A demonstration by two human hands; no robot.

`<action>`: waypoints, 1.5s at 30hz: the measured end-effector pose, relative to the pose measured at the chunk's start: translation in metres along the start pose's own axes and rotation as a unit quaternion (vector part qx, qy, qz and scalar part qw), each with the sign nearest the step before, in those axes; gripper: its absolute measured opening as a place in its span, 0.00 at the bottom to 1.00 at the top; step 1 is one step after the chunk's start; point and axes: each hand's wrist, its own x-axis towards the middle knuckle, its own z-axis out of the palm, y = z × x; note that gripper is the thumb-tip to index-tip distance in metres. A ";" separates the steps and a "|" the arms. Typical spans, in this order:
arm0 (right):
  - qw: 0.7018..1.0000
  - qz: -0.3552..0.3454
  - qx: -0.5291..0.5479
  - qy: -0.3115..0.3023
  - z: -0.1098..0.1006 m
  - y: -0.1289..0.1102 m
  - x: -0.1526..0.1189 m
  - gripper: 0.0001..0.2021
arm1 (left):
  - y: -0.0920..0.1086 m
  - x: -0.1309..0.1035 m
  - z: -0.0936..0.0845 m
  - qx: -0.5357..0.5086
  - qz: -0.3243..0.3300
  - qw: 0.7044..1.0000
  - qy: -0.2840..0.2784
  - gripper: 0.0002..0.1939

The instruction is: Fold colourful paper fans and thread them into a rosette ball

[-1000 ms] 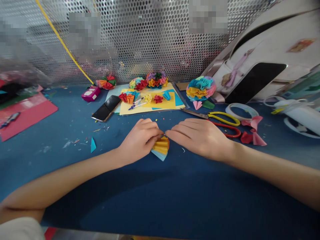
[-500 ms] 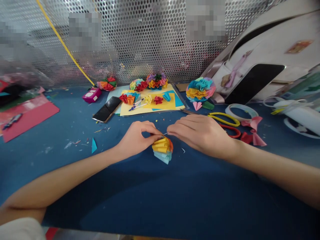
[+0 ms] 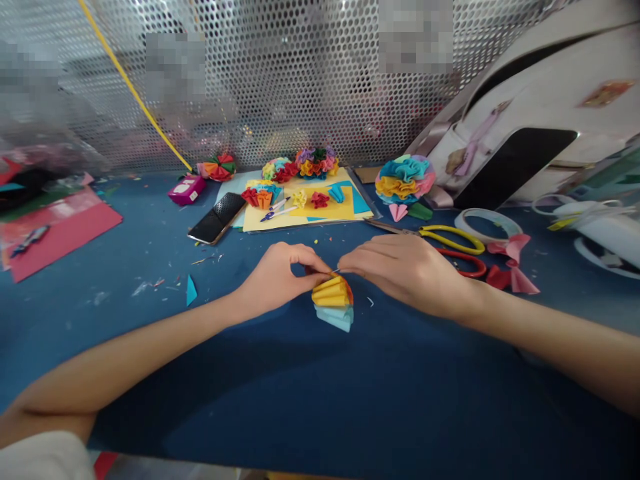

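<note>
Pleated paper pieces (image 3: pixel 333 293), yellow on top with light blue below and an orange edge at the right, hang just above the blue table. My left hand (image 3: pixel 285 273) pinches their upper tip between thumb and forefinger. From the right, my right hand (image 3: pixel 407 270) meets that tip, its fingers pressed together around a thin pale strand or wire that reaches the paper. The exact grip of its fingertips is partly hidden. Behind my right hand lie scissors with one yellow and one red handle (image 3: pixel 453 238).
Behind are a phone (image 3: pixel 216 219), a purple box (image 3: pixel 187 190), paper sheets (image 3: pixel 255 218) with small flowers and a compass-like tool, and a large paper flower (image 3: pixel 405 180). Right: white tape roll (image 3: pixel 487 225), pink bows, pale bag (image 3: pixel 550 87). Left: red paper (image 3: pixel 65 233), blue scrap (image 3: pixel 191 291).
The fingertips of both hands are closer together at the paper's tip. The pleated paper has shifted slightly right and turned a little. The whole view has also shifted slightly.
</note>
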 end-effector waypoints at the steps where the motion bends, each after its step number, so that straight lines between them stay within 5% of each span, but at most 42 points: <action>1: 1.000 -0.005 -0.007 0.001 0.000 0.000 0.000 0.13 | 0.001 0.000 0.000 0.002 -0.003 1.000 0.003 0.07; 10: 0.998 -0.038 -0.053 -0.014 -0.001 -0.004 -0.003 0.14 | 0.010 -0.001 0.000 0.005 -0.063 0.998 0.004 0.06; 19: 0.996 -0.054 -0.067 -0.008 -0.003 -0.004 -0.003 0.14 | 0.011 -0.004 0.002 0.088 -0.029 0.996 0.015 0.09; 32: 0.993 -0.092 -0.077 0.008 -0.009 -0.005 0.003 0.11 | 0.008 0.001 -0.001 -0.053 -0.078 0.994 -0.049 0.04; 45: 1.000 -0.019 -0.017 -0.017 0.001 -0.008 -0.002 0.14 | 0.003 0.002 0.002 -0.087 -0.101 0.990 -0.050 0.11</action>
